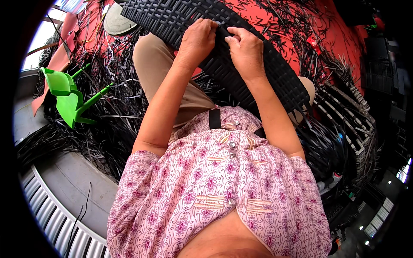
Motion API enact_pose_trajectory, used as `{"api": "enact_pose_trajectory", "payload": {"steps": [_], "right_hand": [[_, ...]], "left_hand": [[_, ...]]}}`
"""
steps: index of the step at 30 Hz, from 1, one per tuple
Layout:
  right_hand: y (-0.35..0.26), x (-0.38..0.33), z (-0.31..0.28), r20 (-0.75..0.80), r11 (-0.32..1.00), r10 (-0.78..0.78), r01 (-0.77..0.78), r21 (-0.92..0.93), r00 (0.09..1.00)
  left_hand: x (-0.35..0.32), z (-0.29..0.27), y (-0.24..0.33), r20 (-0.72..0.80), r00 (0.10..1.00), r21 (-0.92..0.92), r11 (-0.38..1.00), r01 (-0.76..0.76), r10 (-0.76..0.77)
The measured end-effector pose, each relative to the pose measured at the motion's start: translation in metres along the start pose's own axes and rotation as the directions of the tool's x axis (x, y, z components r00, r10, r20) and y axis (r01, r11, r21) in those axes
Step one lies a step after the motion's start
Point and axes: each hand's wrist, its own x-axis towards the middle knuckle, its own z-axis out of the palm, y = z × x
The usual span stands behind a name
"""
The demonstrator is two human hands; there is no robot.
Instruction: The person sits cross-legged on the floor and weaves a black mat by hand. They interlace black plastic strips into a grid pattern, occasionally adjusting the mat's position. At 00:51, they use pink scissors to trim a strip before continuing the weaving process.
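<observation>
A woven panel of flat black strips [254,81] lies slantwise across my lap and knees, from the upper left to the lower right. My left hand [198,42] is closed over it, with fingertips pinched together near the middle of its upper part. Just to the right, my right hand [247,53] has its thumb and forefinger drawn toward each other and its other fingers curled. Both hands' tips are close together at the weave. Whatever they pinch is too dark and small to make out.
Loose black strips [107,142] lie in heaps at the left, with cut pieces over the red ground cover [275,26]. A bright green plastic object [71,101] stands among them. At the right is a slatted woven frame [344,116]; white slats [51,223] curve at lower left.
</observation>
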Motion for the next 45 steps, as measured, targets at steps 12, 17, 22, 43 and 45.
{"api": "enact_pose_trajectory", "payload": {"steps": [12,17,22,43,45], "right_hand": [[-0.006,0.007,0.009,0.049,0.967,0.010,0.003,-0.255,0.999],[-0.008,0.010,0.015,0.058,0.961,0.024,-0.007,-0.277,0.998],[-0.008,0.012,0.016,0.057,0.956,0.021,-0.004,-0.294,0.998],[-0.018,0.016,0.013,0.070,0.952,0.089,-0.064,-0.299,0.994],[-0.018,0.015,0.016,0.063,0.956,0.098,-0.076,-0.285,0.993]], "left_hand": [[-0.001,-0.003,0.007,0.003,0.999,-0.013,0.998,0.054,-0.054],[-0.002,-0.002,0.004,0.024,0.997,-0.007,0.998,0.068,-0.068],[0.002,-0.007,-0.002,0.087,0.996,0.020,1.000,-0.001,-0.001],[-0.011,0.005,0.008,-0.041,0.995,0.049,0.995,0.092,-0.090],[-0.012,0.003,0.010,-0.040,0.992,0.025,0.993,0.119,-0.118]]}}
